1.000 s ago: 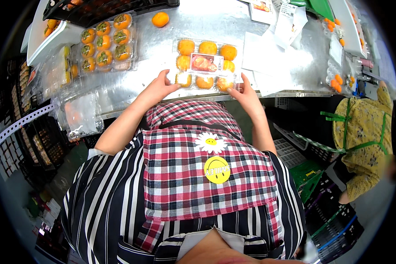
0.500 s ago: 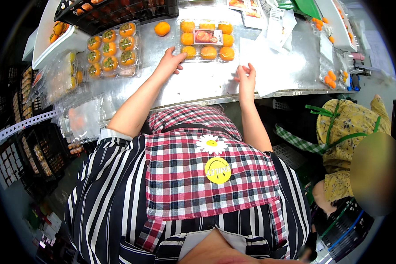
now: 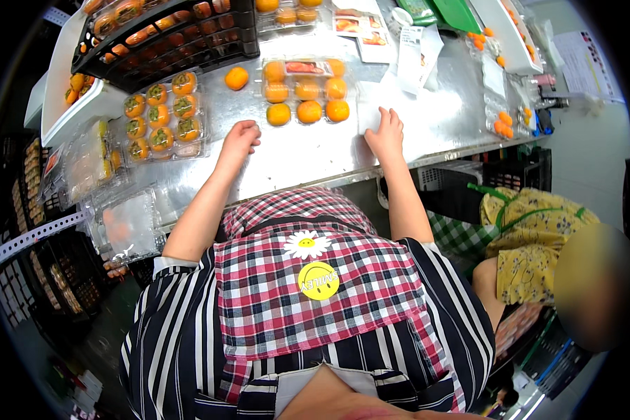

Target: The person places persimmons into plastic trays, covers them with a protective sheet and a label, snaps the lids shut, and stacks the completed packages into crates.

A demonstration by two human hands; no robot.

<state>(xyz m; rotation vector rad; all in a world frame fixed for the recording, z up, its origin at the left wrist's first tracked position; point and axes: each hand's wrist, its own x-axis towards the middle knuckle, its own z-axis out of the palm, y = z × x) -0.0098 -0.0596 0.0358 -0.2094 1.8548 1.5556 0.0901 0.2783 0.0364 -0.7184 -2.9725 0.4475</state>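
Seen from above, a person's left hand [image 3: 239, 137] and right hand [image 3: 386, 133] rest empty on a metal tabletop [image 3: 315, 157], each grip loosely apart, just short of a clear tray of orange fruit [image 3: 305, 91] lying between and beyond them, within easy reach.

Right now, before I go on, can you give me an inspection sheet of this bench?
Surface: metal table, shiny, bare in front of the hands.
Job's things: clear fruit pack of orange fruit with a label, just beyond both hands, untouched.
Clutter: second fruit pack at left; loose orange fruit; black crate of fruit; empty clear trays; paper sheets.
Hands: left hand and right hand resting on the table, holding nothing.
Cables: nothing seen.
Surroundings: another person in yellow at right.
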